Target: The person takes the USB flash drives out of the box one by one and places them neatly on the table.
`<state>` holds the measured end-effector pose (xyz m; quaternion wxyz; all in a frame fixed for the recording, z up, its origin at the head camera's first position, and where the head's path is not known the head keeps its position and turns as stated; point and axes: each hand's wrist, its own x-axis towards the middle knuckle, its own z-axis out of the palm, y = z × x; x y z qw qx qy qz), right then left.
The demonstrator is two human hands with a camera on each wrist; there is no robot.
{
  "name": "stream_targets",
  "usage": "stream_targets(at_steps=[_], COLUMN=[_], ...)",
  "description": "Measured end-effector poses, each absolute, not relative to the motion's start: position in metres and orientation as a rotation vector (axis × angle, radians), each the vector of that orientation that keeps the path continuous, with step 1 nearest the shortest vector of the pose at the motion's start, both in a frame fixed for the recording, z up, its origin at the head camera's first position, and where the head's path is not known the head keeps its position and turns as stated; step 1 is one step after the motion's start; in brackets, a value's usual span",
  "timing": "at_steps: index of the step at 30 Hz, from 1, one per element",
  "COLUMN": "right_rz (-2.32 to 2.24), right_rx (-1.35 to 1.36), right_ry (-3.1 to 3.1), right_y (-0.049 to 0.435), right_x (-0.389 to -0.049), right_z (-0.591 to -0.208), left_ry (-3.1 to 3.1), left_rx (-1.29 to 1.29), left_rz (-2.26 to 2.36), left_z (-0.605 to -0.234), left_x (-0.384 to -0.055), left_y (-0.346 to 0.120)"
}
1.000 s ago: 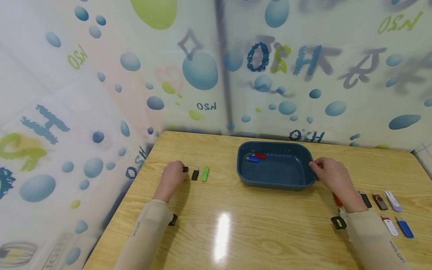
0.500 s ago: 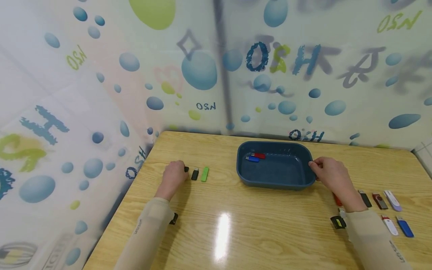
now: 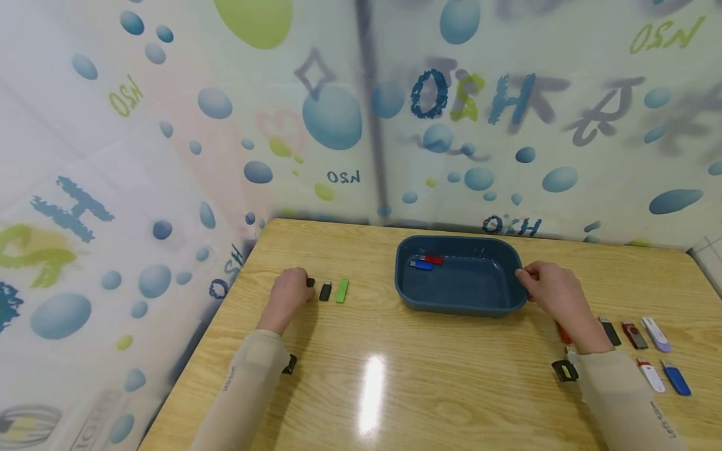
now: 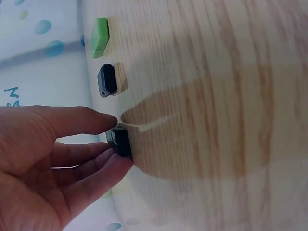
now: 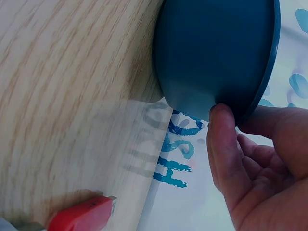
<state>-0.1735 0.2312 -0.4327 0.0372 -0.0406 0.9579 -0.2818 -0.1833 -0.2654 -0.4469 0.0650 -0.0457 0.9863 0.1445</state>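
Observation:
At the left of the table, my left hand has its thumb and fingertips around a black USB stick, pinching it by its sides close to the tabletop. Beside it lie another black USB stick and a green one. My right hand grips the right end of a dark blue plastic bin, thumb and forefinger at its rim in the right wrist view. Inside the bin, against its left end, are a red USB stick and a blue USB stick.
Right of the bin, partly under my right forearm, lie several more USB sticks, among them a red one, a maroon and grey one and a blue one. A patterned curtain rises behind the wooden table.

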Motion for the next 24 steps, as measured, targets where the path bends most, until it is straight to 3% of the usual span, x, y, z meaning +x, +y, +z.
stream_targets(at_steps=[12,24], right_rz=[-0.841,-0.837], right_rx=[-0.089,-0.095], right_ry=[2.927,2.927], right_y=[0.231,0.231], right_x=[-0.175,-0.176], right_z=[-0.432,-0.433], left_ry=[3.164,3.306], left_rx=[-0.037,0.307], left_rz=[0.514,0.707], left_z=[-0.428,-0.392], left_x=[-0.184,-0.182], left_y=[-0.259,-0.200])
